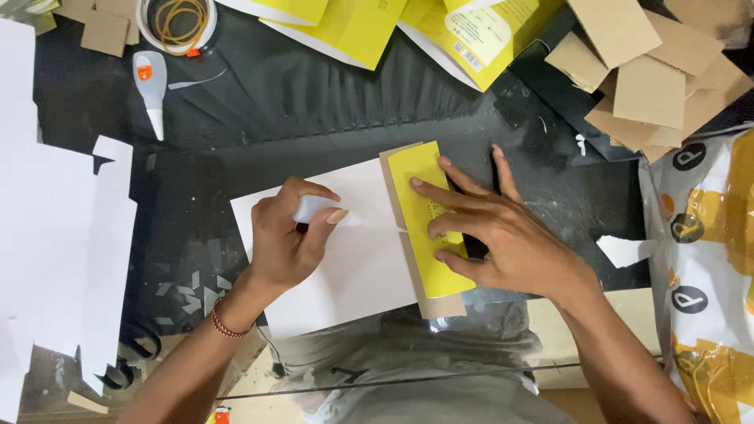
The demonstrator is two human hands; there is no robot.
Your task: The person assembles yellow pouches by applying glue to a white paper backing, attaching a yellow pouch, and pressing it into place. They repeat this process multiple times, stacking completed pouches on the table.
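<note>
Head view: left hand (287, 239) grips glue bottle (312, 208) at yellow flap (428, 216) edge; right hand (495, 232) flat, spread.

Single head cam, top-down.
Looked straight down, close over black table (330, 102); wearer's arms entered from 6 o'clock, far edge at 12.

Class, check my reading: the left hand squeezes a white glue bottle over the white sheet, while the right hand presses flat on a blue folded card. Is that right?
Not quite. The card under the right hand is yellow, not blue, as the head view shows. The rest stands: the left hand grips a white glue bottle over the white sheet, and the right hand presses flat.
</note>
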